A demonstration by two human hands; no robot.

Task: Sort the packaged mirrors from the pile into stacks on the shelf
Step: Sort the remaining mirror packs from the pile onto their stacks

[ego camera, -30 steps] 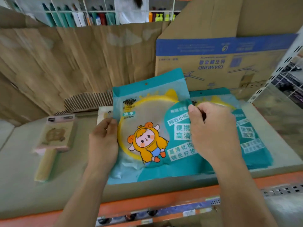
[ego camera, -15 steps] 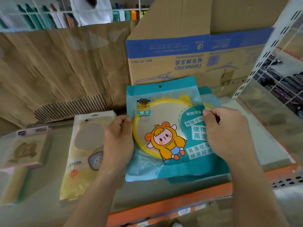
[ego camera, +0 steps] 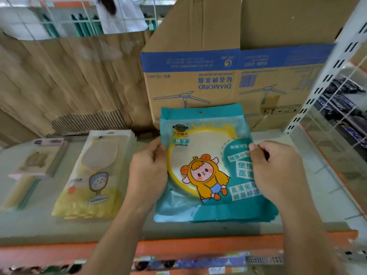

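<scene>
Gripping a teal packet point(ego camera: 206, 155) reading "MIRROR", both hands; box point(ego camera: 218, 76) behind says "DIAMOND".

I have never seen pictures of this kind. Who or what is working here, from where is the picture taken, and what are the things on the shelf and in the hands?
There is no machine here: a person works with two bare hands. The camera sits on the person's head and looks forward and down, so both forearms reach in from below. The left hand grips the left edge of a teal mirror pack, and the right hand pinches its right edge. The pack shows a round yellow-rimmed mirror and a cartoon figure. It sits over more teal packs on the grey shelf. To the left lies a stack of yellow packs, and further left some pink-topped packs. Behind stands a cardboard box with its print upside down.
</scene>
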